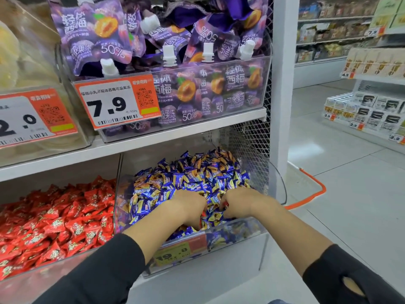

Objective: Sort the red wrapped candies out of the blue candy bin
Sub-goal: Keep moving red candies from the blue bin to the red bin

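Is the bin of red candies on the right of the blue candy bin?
No, the red candy bin sits to the left of the blue candy bin, where both hands dig.

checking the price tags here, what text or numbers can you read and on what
"7.9" on the orange tag of the purple pouch bin.
"50%" on the purple pouches.
"2.0" on the far left tag; any leading digit is cut off.
"19.8" on the blue candy bin tag, blurred.
"4.9", "2.9" on the far shelf tags.
Small print, barcodes and wrapper print: too small to read.
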`<state>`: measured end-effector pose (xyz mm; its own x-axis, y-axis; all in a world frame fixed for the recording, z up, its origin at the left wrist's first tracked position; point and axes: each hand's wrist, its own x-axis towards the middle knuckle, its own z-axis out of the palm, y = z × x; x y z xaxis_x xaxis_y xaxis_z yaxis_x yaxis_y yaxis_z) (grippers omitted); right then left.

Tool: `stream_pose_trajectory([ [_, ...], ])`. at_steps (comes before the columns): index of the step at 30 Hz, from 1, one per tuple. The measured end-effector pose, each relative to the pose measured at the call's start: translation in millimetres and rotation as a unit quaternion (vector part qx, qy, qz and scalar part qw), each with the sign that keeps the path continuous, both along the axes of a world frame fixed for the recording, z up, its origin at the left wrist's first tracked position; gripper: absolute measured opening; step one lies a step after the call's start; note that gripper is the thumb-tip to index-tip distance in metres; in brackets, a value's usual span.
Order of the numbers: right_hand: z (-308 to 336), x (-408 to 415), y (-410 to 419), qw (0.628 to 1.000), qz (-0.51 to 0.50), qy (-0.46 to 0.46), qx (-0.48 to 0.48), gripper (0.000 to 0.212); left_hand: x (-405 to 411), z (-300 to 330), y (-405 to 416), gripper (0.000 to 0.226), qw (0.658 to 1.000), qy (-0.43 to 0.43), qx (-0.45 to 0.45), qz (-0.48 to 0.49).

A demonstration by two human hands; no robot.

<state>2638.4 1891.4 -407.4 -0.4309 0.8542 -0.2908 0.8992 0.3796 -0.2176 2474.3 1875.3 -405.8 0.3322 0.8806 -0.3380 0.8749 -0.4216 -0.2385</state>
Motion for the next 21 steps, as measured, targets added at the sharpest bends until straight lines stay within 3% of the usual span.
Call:
stream_pose_trajectory([
  [3,6.9,-0.3,-3.6,0.997,-0.016,0.012,0.075,0.026,-7.4,7.1,-3.1,0.033,0.987,-0.152,0.018,0.057],
  [5,12.5,-0.2,-5.3,0.990,-0.048,0.047,0.127,0.024,-12.1,17.0,-9.3,0.033,0.952,-0.285,0.034,0.105],
  [8,21.0,3.7,-6.9,0.972,-0.111,0.176,0.114,0.020,-17.8,37.3,-26.5,0.032,0.887,-0.430,0.070,0.152],
  [13,51.4,-5.5,-25.1,0.940,-0.111,0.318,0.047,0.030,-51.2,61.5,-67.6,0.024,0.839,-0.484,0.168,0.185],
  [18,85.7,-81.5,-67.2,0.942,0.031,0.331,0.042,0.025,-118.8,70.5,-113.6,0.027,0.789,-0.465,0.288,0.279],
  [21,95.8,-142.6,-86.3,0.928,0.100,0.358,0.024,0.023,-167.0,61.5,-129.6,0.030,0.730,-0.470,0.332,0.369],
])
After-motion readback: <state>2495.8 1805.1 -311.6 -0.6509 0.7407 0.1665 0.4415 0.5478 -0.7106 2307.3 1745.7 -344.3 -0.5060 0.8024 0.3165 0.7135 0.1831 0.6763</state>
